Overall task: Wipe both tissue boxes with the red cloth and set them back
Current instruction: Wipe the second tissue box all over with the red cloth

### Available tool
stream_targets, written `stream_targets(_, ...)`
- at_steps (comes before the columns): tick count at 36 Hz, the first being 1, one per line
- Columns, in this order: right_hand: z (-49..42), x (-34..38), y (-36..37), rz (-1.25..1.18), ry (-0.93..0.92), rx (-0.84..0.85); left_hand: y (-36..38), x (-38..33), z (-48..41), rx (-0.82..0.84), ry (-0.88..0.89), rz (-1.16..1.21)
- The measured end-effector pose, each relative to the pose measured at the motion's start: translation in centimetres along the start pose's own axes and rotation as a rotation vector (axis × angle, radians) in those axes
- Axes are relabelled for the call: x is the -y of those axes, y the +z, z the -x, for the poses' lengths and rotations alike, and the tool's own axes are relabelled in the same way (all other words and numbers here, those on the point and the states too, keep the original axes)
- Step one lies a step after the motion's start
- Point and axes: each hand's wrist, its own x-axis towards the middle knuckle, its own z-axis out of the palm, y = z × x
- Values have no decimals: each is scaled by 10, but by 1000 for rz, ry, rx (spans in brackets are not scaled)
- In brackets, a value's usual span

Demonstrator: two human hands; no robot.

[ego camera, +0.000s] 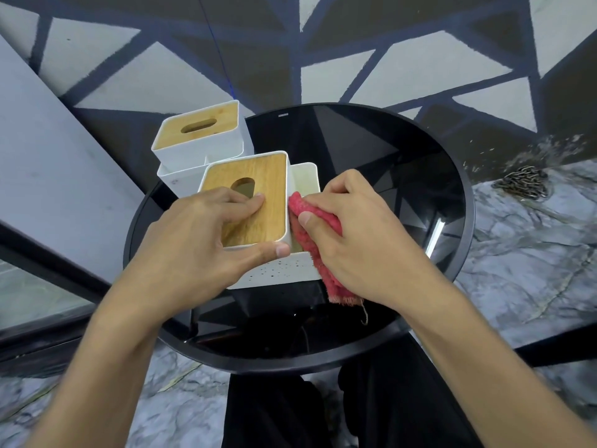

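Observation:
Two white tissue boxes with wooden lids stand on a round black glass table (371, 150). The near tissue box (268, 189) is in the middle; my left hand (200, 240) grips it, fingers on the lid by the oval slot and thumb curled against its front corner. My right hand (358, 234) grips the red cloth (310, 240) and presses it into the open side compartment on the box's right. The cloth's frayed end hangs down past the box's front. The far tissue box (200, 137) stands behind and to the left, untouched.
A grey slanted surface (48, 176) runs along the left, close to the far box. The floor is marbled grey stone, and a metal chain (523, 185) lies on it at the right. The wall behind has a triangle pattern. My dark trousers show below the table.

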Motion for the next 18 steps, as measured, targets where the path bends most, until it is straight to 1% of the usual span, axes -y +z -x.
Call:
stream_targets(4,6,8,-7,46,4,60,0,0,0,0,3,-1)
stream_targets(8,20,12,-4,46,-18,48,-1,-1,0,-8,9,-8)
stream_targets(11,31,11,6,8,-26,-2,-1,0,0,-8,13,0)
stream_targets(15,39,6,18,-100,-63,-118,-1,1,0,-6,21,12)
stream_targets(18,47,2,23,-177,-80,-141,-1,2,0,-7,15,47)
